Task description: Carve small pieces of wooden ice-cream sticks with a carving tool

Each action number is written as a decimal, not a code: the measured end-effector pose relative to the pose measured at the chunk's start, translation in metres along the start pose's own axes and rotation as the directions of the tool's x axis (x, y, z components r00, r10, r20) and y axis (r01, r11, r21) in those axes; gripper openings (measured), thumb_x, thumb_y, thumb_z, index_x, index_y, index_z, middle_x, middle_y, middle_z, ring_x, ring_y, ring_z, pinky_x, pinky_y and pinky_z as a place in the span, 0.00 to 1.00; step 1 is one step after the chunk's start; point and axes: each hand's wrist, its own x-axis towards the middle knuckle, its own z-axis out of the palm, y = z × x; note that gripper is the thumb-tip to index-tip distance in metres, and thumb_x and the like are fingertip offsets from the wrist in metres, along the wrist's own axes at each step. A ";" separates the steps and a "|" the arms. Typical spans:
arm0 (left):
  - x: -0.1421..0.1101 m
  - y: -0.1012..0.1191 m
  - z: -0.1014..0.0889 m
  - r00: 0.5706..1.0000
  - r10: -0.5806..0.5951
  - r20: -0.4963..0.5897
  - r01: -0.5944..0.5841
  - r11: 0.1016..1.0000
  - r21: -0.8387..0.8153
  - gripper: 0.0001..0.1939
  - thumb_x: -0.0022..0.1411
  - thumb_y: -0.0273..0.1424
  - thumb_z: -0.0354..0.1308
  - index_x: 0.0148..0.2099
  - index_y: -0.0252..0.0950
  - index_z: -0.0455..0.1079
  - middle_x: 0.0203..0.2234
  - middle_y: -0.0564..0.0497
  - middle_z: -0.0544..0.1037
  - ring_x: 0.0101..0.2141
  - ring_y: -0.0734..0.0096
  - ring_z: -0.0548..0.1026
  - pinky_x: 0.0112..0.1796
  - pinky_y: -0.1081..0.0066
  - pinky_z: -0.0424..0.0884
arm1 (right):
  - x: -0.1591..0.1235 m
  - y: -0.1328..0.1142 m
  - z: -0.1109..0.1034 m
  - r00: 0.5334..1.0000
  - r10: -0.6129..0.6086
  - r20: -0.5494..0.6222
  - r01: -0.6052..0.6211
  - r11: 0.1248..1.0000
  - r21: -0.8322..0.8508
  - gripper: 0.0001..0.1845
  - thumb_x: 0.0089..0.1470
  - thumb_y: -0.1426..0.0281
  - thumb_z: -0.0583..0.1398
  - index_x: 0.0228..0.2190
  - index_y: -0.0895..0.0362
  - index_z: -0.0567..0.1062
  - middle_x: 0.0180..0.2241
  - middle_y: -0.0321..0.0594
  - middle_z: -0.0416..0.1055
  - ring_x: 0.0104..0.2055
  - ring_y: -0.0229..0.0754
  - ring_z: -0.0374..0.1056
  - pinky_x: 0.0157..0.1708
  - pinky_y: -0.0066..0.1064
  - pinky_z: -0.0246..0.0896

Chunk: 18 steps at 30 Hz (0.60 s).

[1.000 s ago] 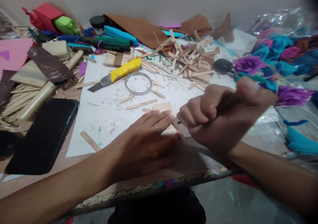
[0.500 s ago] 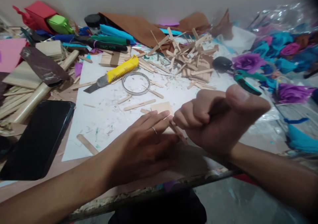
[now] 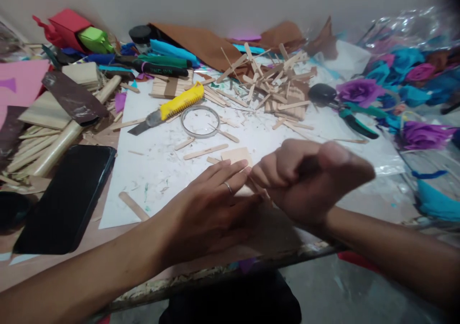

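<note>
Near the table's front edge my left hand (image 3: pixel 212 204) lies with fingers stretched out over a small flat piece of pale wood (image 3: pixel 236 155), a ring on one finger. Part of that wood is hidden beneath the fingers. My right hand (image 3: pixel 305 180) is closed beside the left fingertips, thumb uppermost. What it grips, if anything, is hidden in the dark hollow of the fist. Just beyond the hands rests a craft stick (image 3: pixel 205 152). Farther back are a clear ring-shaped roll (image 3: pixel 200 121) and a yellow utility knife (image 3: pixel 168 107) with its blade out.
A heap of craft sticks (image 3: pixel 269 77) spreads over the white paper (image 3: pixel 122 185). Pliers (image 3: pixel 359 120) and purple paper flowers (image 3: pixel 359 90) lie to the right. On the left are a black phone (image 3: pixel 66 199), a brown wrapped bundle (image 3: pixel 74 96) and bamboo strips (image 3: pixel 36 154).
My right hand has come down and slightly left, and a thin stick beyond it now shows. My left hand stays over the wood. The view has shifted slightly.
</note>
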 end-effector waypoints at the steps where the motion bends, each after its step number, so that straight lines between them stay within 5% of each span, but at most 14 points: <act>1: 0.000 0.000 0.001 1.000 0.002 -0.004 -0.002 1.000 -0.002 0.24 0.71 0.44 0.61 0.64 0.39 0.73 0.60 0.38 0.73 0.62 0.42 0.70 0.64 0.40 0.66 | -0.002 0.001 -0.001 1.000 -0.027 -0.001 0.027 1.000 0.007 0.37 0.58 0.48 0.62 0.11 0.54 0.53 0.11 0.28 0.37 0.12 0.31 0.36 0.13 0.30 0.33; 18: 0.003 0.000 -0.001 0.998 0.004 0.056 -0.007 0.998 0.063 0.24 0.71 0.43 0.59 0.64 0.39 0.71 0.64 0.36 0.68 0.64 0.42 0.66 0.63 0.43 0.66 | 0.003 -0.006 -0.001 1.000 -0.007 0.003 0.007 1.000 -0.008 0.41 0.61 0.38 0.56 0.11 0.53 0.54 0.09 0.28 0.40 0.11 0.31 0.36 0.14 0.29 0.36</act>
